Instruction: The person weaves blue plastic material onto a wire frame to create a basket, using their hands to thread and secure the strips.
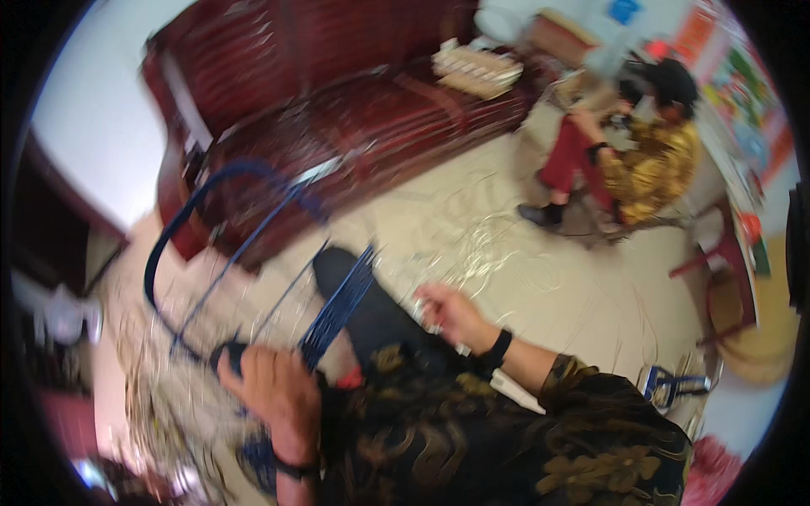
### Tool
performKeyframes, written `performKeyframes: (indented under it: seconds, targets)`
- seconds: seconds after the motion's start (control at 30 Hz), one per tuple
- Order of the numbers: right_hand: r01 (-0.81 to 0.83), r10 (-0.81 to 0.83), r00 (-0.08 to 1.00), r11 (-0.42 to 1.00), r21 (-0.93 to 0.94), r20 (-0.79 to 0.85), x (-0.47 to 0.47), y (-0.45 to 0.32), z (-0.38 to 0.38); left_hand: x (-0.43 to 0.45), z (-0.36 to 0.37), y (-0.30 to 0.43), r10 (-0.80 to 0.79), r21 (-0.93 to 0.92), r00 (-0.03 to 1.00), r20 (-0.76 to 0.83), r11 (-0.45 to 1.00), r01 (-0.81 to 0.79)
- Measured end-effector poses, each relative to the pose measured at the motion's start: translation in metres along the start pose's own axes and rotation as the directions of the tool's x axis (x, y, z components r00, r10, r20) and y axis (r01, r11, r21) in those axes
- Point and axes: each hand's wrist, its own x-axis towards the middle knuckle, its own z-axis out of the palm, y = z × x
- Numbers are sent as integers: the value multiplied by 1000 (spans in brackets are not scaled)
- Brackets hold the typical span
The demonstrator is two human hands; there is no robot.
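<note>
A dark blue hoop (154,258) with blue cords strung across it rises at the left. Next to it, a flat woven blue band (338,303) slants over my lap. My left hand (275,382) grips the near end of this blue work at the lower left, its fingers bent over it. My right hand (452,313) is raised to the right of the band, fingers curled; blur hides whether something thin is between them. A white pointed strip (516,392) lies by my right forearm, against my patterned dark clothing.
A dark red wooden bench (354,120) stands across the back, with a pale woven stack (478,68) on it. Another person (658,158) sits at the upper right. Pale strands (478,253) litter the tiled floor, with more at the left. A blue-and-white object (671,386) lies at right.
</note>
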Motion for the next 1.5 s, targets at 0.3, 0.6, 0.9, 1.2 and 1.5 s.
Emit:
performKeyframes:
  seconds: [0.3, 0.6, 0.9, 1.2, 1.5]
  targets:
    - [-187, 162, 966, 975, -116, -201, 31, -7, -29, -22, -49, -18, -166, -333, 940, -298, 941, 60]
    - [-286, 176, 901, 929, -236, -397, 74, -31, -103, -66, -46, -36, -531, -522, 815, -231, 775, 357]
    - [-230, 11, 872, 891, -392, -489, 60, -42, -104, -57, -58, -34, -168, 127, 939, -301, 969, 214]
    - [-279, 41, 845, 884, -374, -532, 51, 16, -99, -49, -69, -39, -218, 206, 975, 43, 957, 204]
    - [-332, 42, 852, 814, -477, -522, 44, 29, -101, -44, -78, -27, -304, 193, 950, 74, 939, 286]
